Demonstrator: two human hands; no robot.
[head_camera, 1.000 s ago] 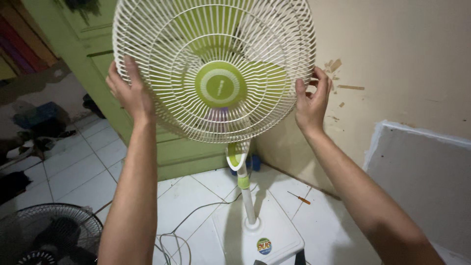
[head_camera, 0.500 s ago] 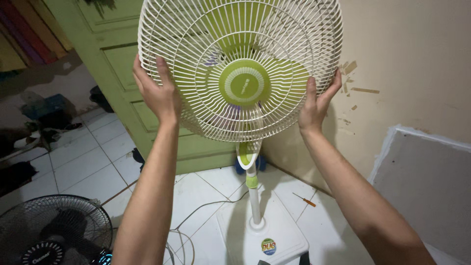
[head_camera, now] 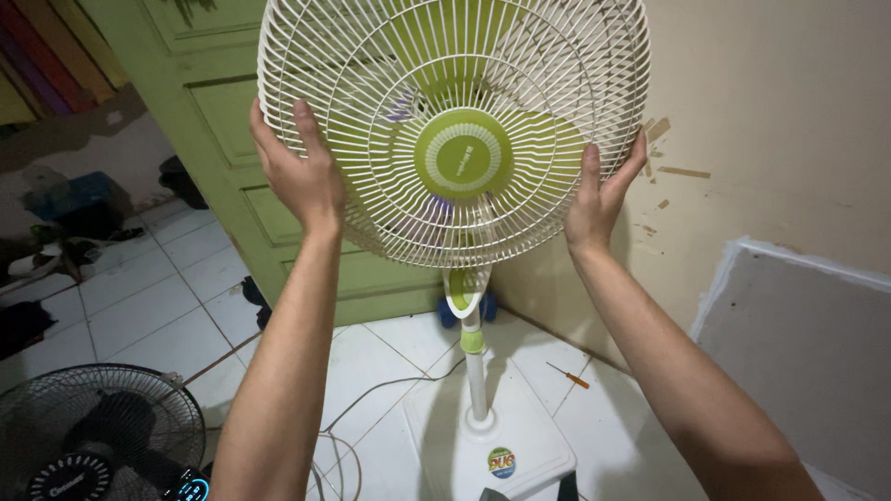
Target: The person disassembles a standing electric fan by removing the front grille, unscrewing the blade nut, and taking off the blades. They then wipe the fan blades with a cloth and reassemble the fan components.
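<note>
A white standing fan with a round wire grille (head_camera: 390, 213) and a green centre cap (head_camera: 463, 153) fills the upper middle of the head view. Green blades show behind the grille. My left hand (head_camera: 299, 172) grips the grille's left rim, fingers curled over the wires. My right hand (head_camera: 599, 190) holds the right rim, thumb in front. The fan's white pole (head_camera: 476, 380) runs down to a white square base (head_camera: 492, 445) on the tiled floor.
A green door (head_camera: 232, 121) stands behind the fan, a beige wall to the right. A black fan (head_camera: 93, 436) lies at the lower left. An orange-handled screwdriver (head_camera: 568, 375) and a white cord (head_camera: 371, 394) lie on the floor. A grey board (head_camera: 798, 343) leans at the right.
From a second ago the view shifted so the fan head sits further right, and both hands slid slightly along the rim. In the last half second almost nothing moved.
</note>
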